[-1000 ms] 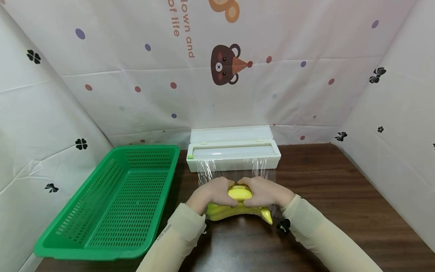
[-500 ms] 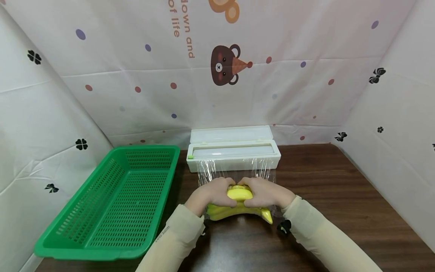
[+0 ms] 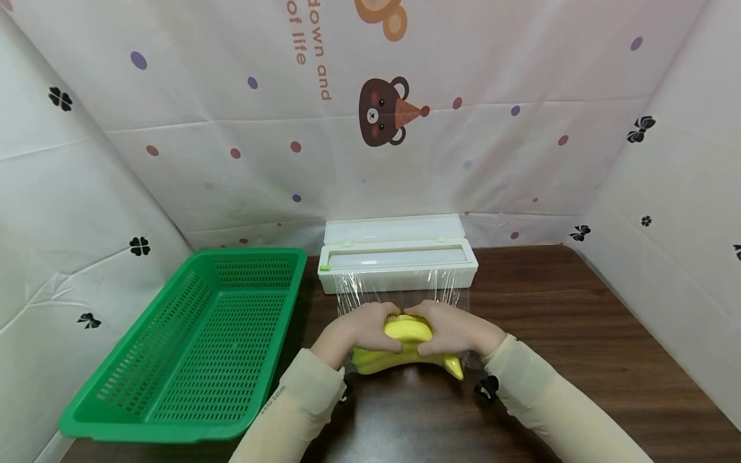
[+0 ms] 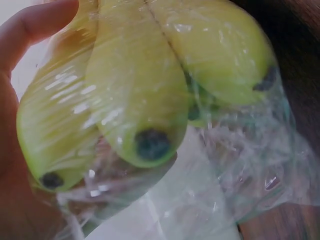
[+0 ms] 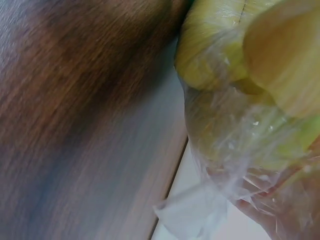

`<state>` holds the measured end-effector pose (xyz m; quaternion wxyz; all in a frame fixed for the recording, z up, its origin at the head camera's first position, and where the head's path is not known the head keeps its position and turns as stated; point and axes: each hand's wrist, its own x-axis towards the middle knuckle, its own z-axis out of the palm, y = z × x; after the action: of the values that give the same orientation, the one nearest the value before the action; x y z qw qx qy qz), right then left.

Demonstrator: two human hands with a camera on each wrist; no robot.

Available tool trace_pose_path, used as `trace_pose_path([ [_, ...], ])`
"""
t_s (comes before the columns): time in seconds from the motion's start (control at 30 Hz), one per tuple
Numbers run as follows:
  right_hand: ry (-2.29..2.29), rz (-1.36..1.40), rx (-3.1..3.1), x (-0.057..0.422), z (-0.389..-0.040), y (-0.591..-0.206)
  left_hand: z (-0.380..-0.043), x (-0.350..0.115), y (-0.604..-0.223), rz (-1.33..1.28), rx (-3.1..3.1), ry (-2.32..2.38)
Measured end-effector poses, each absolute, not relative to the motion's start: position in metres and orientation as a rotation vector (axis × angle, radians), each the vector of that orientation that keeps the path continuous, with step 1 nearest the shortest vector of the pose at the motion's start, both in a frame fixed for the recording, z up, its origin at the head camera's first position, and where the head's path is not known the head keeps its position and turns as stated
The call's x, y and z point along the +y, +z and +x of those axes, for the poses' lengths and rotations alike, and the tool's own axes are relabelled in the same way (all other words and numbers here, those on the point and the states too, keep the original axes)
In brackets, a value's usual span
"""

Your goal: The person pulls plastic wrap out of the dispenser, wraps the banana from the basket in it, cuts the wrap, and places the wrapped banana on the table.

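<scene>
A bunch of yellow bananas [image 3: 408, 330] lies on the dark wooden table, with cling film [image 4: 255, 170] wrapped over it. My left hand [image 3: 366, 326] grips its left side, and my right hand [image 3: 453, 326] grips the right side, thumbs toward me. Several dark-tipped banana ends [image 4: 152, 142] show under shiny film in the left wrist view. In the right wrist view crumpled film hangs around the bananas [image 5: 210, 50]. A stretch of film runs from the bunch back to a white cling film dispenser [image 3: 399, 280], whose lid stands open. Fingers behind the bunch are hidden in the head view.
A green plastic basket [image 3: 271, 360] with slotted walls stands at the left. Patterned white cloth [image 3: 231, 186] hangs behind and on both sides. Brown table surface [image 3: 550, 321] extends to the right of the hands.
Both hands keep their grip and have shifted very slightly apart, so a little more of the top banana shows. The bunch, film and dispenser stay nearly in place.
</scene>
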<state>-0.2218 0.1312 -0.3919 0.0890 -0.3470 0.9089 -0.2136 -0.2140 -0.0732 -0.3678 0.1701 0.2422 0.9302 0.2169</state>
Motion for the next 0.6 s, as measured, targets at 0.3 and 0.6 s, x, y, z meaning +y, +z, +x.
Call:
trace_pose_path([
  [0.3,-0.638,-1.052,2.712,0.1315,-0.222,-0.3923,-0.2134,-0.0744,-0.3683,0.708,2.655,0.623],
  [0.6,-0.638,-1.111,2.717,0.1317,-0.2225,-0.393,-0.213,-0.0755,-0.368,0.721,2.66,0.628],
])
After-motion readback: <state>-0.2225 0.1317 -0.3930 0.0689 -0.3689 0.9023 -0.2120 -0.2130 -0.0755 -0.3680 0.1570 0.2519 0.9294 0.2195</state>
